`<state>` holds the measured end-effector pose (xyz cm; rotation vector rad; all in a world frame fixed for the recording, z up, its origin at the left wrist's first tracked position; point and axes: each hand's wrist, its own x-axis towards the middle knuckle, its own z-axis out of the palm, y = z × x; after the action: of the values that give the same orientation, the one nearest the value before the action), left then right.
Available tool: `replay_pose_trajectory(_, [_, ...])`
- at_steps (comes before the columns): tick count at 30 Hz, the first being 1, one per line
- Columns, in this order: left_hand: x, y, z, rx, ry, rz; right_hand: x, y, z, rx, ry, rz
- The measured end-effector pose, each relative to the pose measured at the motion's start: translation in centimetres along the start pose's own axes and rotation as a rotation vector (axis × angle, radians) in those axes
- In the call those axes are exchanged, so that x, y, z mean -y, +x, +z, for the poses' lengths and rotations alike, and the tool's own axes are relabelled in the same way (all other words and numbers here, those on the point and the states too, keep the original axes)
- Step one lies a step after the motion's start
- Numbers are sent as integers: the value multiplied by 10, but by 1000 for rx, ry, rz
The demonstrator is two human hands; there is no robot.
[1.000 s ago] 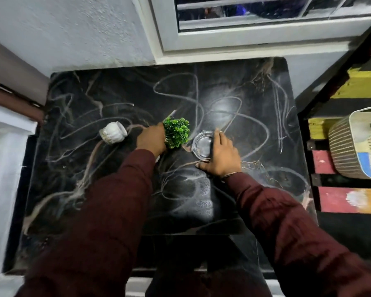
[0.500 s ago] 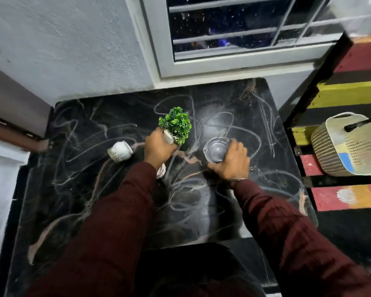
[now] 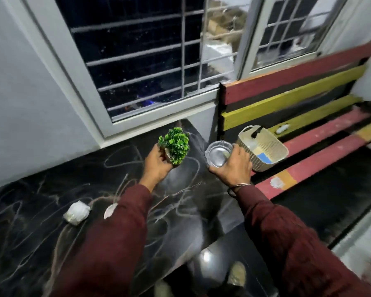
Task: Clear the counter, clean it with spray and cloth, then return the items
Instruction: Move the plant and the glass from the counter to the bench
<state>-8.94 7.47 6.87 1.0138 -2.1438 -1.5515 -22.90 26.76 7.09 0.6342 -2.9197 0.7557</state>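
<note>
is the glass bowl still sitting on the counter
No, the right hand grips the glass bowl in the air, off the counter, near the basket.

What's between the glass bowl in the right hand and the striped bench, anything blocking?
Partly. The woven basket sits on the striped bench right behind the right hand and its glass bowl. Bare bench slats show beside the basket.

Dim indoor light is falling from above, leaving the scene dark overall. Glare is showing on the glossy counter (image 3: 180, 185) near its front edge. The window (image 3: 137, 61) is showing black. Motion blur is softening the bench (image 3: 308, 86) and frame edges. Wide-angle distortion is bending straight lines.
</note>
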Motion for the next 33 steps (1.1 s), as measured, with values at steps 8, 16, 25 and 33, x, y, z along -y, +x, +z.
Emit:
replay_pose_trajectory(8, [-91,-12,152,141,45,187,-132,26,-92,-160,-9,162])
replay_pose_trajectory(16, [-143,-14,332,146,43,155,-286,52,-157,-182,-41,315])
replay_pose_trajectory(25, [-181,20,473,293,153,164,-395,103,-197,-186,-107,444])
replay_pose_trajectory(33, [-184,112,586,430,106,200,-474,192,-201,-85,-16,514])
